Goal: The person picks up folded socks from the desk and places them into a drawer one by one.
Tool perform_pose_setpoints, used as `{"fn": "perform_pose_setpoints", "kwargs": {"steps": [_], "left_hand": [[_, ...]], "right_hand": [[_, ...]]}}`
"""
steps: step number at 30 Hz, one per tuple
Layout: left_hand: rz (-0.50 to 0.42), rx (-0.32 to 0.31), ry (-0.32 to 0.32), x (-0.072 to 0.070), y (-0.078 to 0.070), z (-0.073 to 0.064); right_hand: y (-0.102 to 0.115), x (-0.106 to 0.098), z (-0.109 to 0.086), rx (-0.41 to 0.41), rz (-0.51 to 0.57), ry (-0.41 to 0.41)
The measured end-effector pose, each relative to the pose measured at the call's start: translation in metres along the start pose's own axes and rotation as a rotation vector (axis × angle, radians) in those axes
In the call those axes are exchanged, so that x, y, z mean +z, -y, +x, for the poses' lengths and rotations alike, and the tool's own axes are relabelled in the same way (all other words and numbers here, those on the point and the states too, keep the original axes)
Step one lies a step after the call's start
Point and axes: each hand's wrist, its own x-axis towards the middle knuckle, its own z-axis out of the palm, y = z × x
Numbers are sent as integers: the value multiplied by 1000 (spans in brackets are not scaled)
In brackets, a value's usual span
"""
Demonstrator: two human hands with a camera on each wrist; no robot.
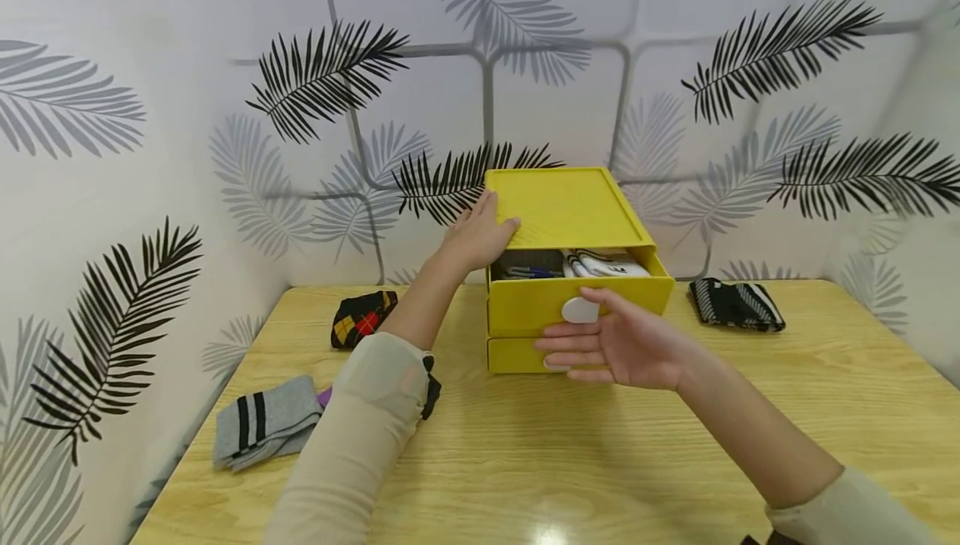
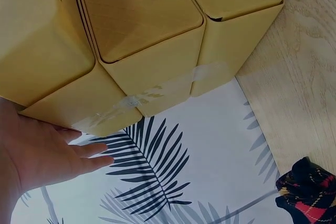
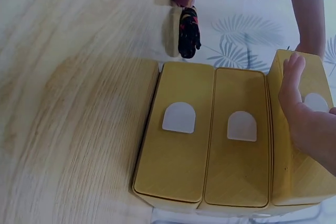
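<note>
A yellow drawer cabinet (image 1: 566, 207) stands on the table against the wall. Its top drawer (image 1: 525, 309) is pulled partway out, showing dark folded fabric (image 1: 534, 260) and white striped socks (image 1: 609, 264) inside. My left hand (image 1: 480, 237) rests along the cabinet's upper left edge, thumb over the top; the left wrist view has its fingers extended beside the cabinet's side (image 2: 157, 72). In front of the drawer, my right hand (image 1: 633, 345) is spread with straight fingers, its thumb by the white handle (image 1: 580, 310). Two lower drawers (image 3: 176, 166) are closed in the right wrist view.
Grey socks (image 1: 266, 422) with black stripes lie at the table's left, beside a bit of purple fabric (image 1: 325, 397). Argyle socks (image 1: 363, 320) sit left of the cabinet. A dark item (image 1: 431, 391) is partly hidden by my left forearm. Black-and-white socks (image 1: 737, 305) lie right.
</note>
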Motion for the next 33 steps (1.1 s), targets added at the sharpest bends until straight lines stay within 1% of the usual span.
{"fn": "perform_pose_setpoints", "kwargs": {"steps": [4, 8, 13, 17, 24, 27, 29, 31, 33], "left_hand": [[-5, -1, 5, 0, 0, 0], [-11, 15, 17, 0, 0, 1], [-53, 49, 58, -4, 1, 0], [-71, 58, 92, -7, 1, 0], [-59, 58, 106, -11, 1, -1], [-55, 51, 100, -10, 1, -1], [-56, 47, 92, -9, 1, -1], [-56, 48, 82, -7, 1, 0], [-56, 50, 71, -5, 2, 0]], "right_hand": [[6, -6, 9, -6, -4, -32], [11, -12, 16, -9, -13, -64], [15, -18, 22, -24, -37, -96], [18, -20, 25, -27, -52, -115], [21, -21, 33, -42, -1, -155], [15, -19, 34, -58, -16, -164], [6, -19, 35, -56, -30, -172], [-6, -22, 36, -44, -35, -154], [-17, -26, 37, -13, 17, -134]]}}
